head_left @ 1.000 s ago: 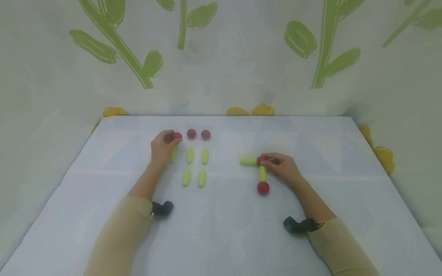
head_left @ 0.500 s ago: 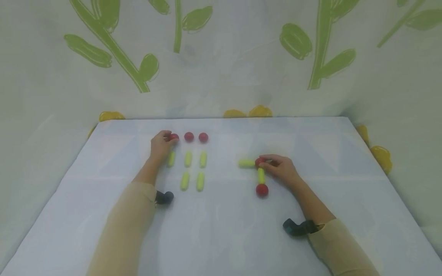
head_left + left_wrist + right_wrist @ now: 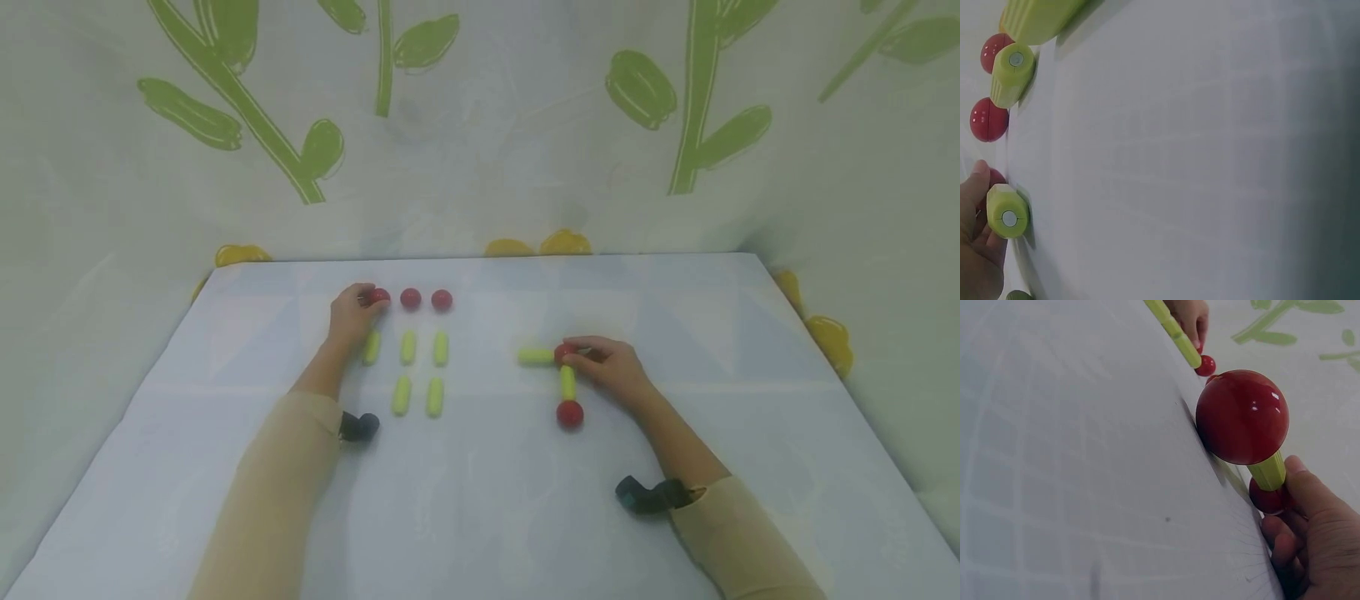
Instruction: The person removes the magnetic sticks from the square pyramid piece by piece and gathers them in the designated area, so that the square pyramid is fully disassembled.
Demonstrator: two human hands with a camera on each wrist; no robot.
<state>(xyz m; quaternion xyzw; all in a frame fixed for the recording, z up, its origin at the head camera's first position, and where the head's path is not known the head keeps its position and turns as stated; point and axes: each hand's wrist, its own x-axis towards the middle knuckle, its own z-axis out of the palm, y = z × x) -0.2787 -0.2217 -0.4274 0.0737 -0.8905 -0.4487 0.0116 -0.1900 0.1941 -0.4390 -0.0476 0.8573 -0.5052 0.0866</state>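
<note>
In the head view my left hand (image 3: 351,321) pinches a glossy red ball (image 3: 380,296), leftmost in a row at the back of the table. My right hand (image 3: 617,365) holds another red ball (image 3: 562,353) between thumb and fingers. From that ball a yellow-green rod (image 3: 536,357) points left and a second rod (image 3: 567,383) runs toward me to a front red ball (image 3: 570,414), making an L. The right wrist view shows this front ball (image 3: 1242,417) large, with the held ball (image 3: 1266,497) partly hidden behind the rod (image 3: 1269,472).
Two more red balls (image 3: 410,298) lie right of my left hand. Several loose yellow-green rods (image 3: 408,347) lie in two rows before them; one rod (image 3: 1009,215) shows a silver disc in its end. A patterned wall (image 3: 495,167) stands behind the white table (image 3: 480,517).
My left forearm has shifted slightly forward and right, its fingers still on the red ball. The right hand keeps its hold on the L. The head view has tilted a little.
</note>
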